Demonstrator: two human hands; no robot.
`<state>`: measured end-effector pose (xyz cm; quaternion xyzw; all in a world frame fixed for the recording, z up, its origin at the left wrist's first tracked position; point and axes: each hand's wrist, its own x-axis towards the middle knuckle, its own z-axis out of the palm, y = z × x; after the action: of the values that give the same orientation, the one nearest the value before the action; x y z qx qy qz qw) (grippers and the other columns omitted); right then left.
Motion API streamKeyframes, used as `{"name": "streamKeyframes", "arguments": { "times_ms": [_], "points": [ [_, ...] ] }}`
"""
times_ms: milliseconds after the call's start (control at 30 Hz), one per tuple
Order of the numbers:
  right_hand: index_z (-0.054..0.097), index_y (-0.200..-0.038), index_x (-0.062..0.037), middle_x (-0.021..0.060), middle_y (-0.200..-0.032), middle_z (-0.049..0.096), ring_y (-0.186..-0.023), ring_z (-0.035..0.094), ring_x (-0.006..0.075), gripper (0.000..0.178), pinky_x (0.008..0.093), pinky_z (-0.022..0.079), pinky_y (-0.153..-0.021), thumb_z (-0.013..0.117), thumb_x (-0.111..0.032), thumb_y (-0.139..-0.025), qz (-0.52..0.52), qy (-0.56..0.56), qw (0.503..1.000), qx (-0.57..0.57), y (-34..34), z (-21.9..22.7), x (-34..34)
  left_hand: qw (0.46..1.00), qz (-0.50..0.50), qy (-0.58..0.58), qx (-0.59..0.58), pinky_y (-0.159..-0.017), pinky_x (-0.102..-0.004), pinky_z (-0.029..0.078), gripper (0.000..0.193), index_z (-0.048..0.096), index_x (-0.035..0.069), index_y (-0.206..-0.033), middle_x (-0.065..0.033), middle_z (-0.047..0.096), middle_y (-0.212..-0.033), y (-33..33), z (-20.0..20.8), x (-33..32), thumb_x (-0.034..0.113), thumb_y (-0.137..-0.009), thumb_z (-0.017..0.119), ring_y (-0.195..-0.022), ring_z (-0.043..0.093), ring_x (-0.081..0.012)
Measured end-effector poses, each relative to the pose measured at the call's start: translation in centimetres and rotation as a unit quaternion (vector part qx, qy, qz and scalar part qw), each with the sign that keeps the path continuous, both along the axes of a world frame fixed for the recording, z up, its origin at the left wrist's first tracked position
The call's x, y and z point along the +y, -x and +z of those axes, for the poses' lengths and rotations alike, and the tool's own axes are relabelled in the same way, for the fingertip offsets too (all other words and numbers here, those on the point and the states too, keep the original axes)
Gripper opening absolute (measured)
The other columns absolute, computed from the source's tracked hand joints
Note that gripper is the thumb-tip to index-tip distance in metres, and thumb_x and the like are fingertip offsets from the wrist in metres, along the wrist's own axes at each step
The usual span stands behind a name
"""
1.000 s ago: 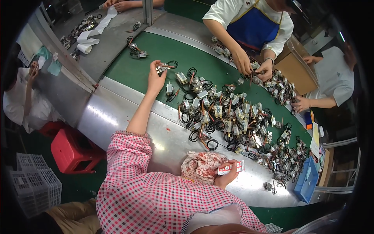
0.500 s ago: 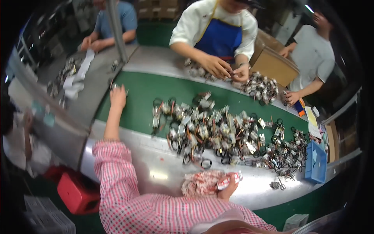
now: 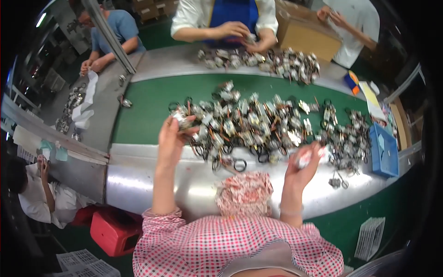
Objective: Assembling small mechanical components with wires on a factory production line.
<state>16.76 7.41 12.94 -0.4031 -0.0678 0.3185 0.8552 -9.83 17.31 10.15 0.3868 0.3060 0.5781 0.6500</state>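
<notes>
My left hand (image 3: 170, 141) is closed around a small silvery metal part with wires (image 3: 183, 121), at the left end of a pile of similar wired parts (image 3: 249, 122) on the green belt. My fingers hide some of it. My right hand (image 3: 300, 168) grips a white-and-red tube or packet (image 3: 304, 158), blurred, above the metal table edge right of the middle. Between my forearms, a crumpled red-and-white patterned cloth (image 3: 244, 191) lies on the metal edge. One wired part (image 3: 124, 101) rests by itself at the belt's left end.
Across the belt, a co-worker in a blue apron (image 3: 233, 18) handles a part behind another row of parts (image 3: 295, 67). A blue bin (image 3: 385, 152) stands at the right, near an orange-and-blue object (image 3: 353, 81). A red stool (image 3: 110, 231) is at lower left.
My left hand has left the lone part at the belt's left end and come right to the pile, now holding a part. My right hand has lifted the tube or packet up and right, off the cloth.
</notes>
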Motion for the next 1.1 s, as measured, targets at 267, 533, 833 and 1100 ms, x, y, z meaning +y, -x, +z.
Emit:
{"name": "streamKeyframes", "arguments": {
  "times_ms": [267, 533, 833, 1100],
  "points": [
    [0.043, -0.098, -0.0027, 0.0034, -0.048, 0.040, -0.040, 0.029, 0.0098, 0.035, 0.0243, 0.025, -0.039, 0.038, -0.035, -0.085, -0.175, -0.250, 0.922, -0.238, 1.3, 8.1, -0.3, 0.966, -0.214, -0.055, -0.133, -0.054, -0.0269, 0.051, 0.046, 0.028, 0.005, -0.114, -0.0163, 0.052, -0.098, -11.8, 4.1, -9.0, -0.001, -0.077, 0.055, -0.067, 0.059, -0.0191],
    [0.035, -0.109, 0.0018, 0.0040, -0.050, 0.039, -0.038, 0.023, 0.0091, 0.043, 0.0222, 0.018, -0.037, 0.032, -0.035, -0.086, -0.277, -0.306, 0.835, -0.365, 2.3, 5.8, -1.8, 0.970, -0.061, -0.184, 0.144, -0.065, -0.0205, 0.046, 0.051, 0.044, 0.004, -0.109, -0.0054, 0.056, -0.090, -14.7, 3.9, -12.2, 0.002, -0.066, 0.070, -0.078, 0.057, -0.0096],
    [0.031, -0.113, -0.0020, 0.0032, -0.053, 0.041, -0.039, 0.027, 0.0093, 0.044, 0.0226, 0.021, -0.038, 0.032, -0.038, -0.088, -0.316, -0.285, 0.806, -0.412, 1.6, 4.3, -1.4, 0.931, -0.087, -0.218, 0.280, -0.069, -0.0218, 0.046, 0.056, 0.042, 0.003, -0.117, -0.0078, 0.055, -0.092, -14.7, 5.1, -12.3, -0.007, -0.066, 0.064, -0.082, 0.055, -0.0105],
    [0.023, -0.121, -0.0046, 0.0116, -0.065, 0.052, -0.039, 0.041, 0.0148, 0.045, 0.0278, 0.030, -0.040, 0.021, -0.039, -0.092, -0.193, -0.301, 0.790, -0.498, 0.7, 3.8, -2.4, 0.925, -0.058, -0.247, 0.283, -0.069, -0.0224, 0.047, 0.055, 0.043, 0.003, -0.116, -0.0079, 0.056, -0.092, -14.8, 4.7, -11.9, -0.008, -0.065, 0.062, -0.081, 0.057, -0.0116]
  ]
}}
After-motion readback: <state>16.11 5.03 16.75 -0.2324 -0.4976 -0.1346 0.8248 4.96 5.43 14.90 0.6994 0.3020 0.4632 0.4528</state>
